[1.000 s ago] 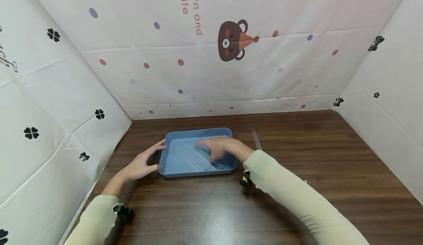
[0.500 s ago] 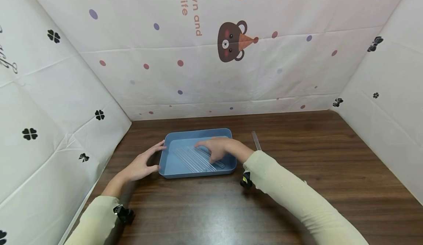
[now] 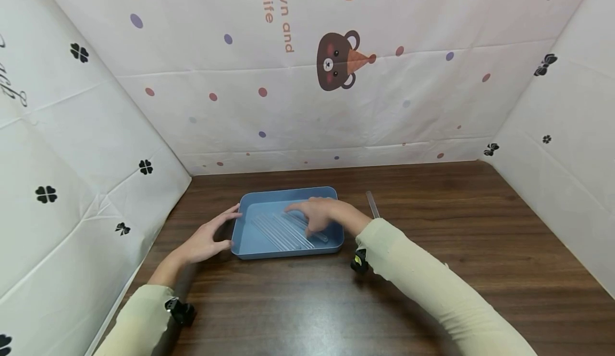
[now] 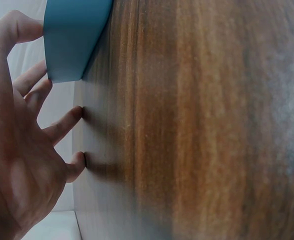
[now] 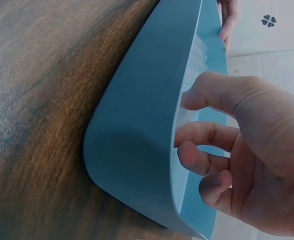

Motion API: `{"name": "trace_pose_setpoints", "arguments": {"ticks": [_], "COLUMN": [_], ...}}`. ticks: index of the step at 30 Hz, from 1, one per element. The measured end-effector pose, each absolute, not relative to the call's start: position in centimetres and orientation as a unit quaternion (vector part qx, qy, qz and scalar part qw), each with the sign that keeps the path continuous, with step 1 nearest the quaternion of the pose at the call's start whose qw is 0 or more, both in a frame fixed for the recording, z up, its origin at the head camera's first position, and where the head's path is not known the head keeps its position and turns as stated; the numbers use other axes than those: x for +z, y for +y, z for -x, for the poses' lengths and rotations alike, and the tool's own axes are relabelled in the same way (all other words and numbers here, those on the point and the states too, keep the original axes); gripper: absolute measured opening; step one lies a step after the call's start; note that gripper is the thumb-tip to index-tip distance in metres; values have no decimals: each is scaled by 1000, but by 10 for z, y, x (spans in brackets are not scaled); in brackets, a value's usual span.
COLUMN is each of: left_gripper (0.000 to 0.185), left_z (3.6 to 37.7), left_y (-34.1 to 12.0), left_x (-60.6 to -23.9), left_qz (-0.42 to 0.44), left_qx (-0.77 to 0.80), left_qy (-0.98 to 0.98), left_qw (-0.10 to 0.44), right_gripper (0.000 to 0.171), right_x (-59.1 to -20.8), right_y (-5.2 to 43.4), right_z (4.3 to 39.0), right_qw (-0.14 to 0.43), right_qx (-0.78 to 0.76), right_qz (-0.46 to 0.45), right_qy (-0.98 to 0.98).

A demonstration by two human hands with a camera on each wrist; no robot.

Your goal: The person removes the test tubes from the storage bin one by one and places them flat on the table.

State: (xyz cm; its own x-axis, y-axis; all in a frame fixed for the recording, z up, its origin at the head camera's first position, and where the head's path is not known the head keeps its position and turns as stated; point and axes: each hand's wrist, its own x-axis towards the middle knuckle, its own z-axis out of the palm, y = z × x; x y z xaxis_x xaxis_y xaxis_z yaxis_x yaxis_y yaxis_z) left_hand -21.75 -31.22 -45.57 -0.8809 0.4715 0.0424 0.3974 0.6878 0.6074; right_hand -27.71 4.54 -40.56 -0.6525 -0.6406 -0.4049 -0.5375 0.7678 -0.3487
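Note:
A shallow blue tray [image 3: 269, 254] stands on the table with several thin clear tubes [image 3: 281, 233] lying slantwise and side by side in it. My left hand [image 3: 204, 241] touches the tray's left side with fingers and thumb spread. In the left wrist view the thumb is at the tray's rim, and two fingertips rest on the wood. Inside the tray's right half, my right hand [image 3: 317, 214] is over the tubes. Its thumb and forefinger are apart, reaching down to them; the other fingers bend loosely. The tray's wall hides those two fingertips in the right wrist view.
One more clear tube [image 3: 372, 205] lies on the dark wooden table [image 3: 432, 228] right of the tray, partly behind the right sleeve [image 3: 413, 260]. White printed sheets [image 3: 240, 110] wall off the back and both sides. A small black camera is on each wrist.
My right hand has shifted very slightly to the right within the tray, and the rightmost tube under it seems to have moved a little too. My left hand and the tray stay put.

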Motion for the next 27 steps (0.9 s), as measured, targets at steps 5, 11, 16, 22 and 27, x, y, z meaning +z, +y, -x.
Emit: {"name": "trace_pose_setpoints", "arguments": {"ticks": [5, 11, 16, 22, 27], "left_gripper": [72, 71, 71, 71, 72], "left_z": [217, 217, 217, 218, 218], "left_y": [-312, -313, -313, -313, -313], "left_x": [-455, -455, -456, -456, -457], "left_qz": [-237, -240, -238, -240, -240], "left_qx": [314, 313, 312, 313, 314], "left_qy": [918, 917, 918, 917, 917], "left_qw": [58, 56, 55, 55, 57], "right_gripper": [88, 90, 89, 86, 86], "right_x": [-403, -398, -392, -383, -382], "right_y": [46, 49, 52, 57, 59], "right_z": [277, 276, 278, 279, 279], "right_qw": [257, 252, 246, 237, 234], "right_qx": [-111, -119, -132, -156, -155], "right_qz": [318, 321, 336, 341, 337], "right_qy": [906, 905, 900, 896, 899]}}
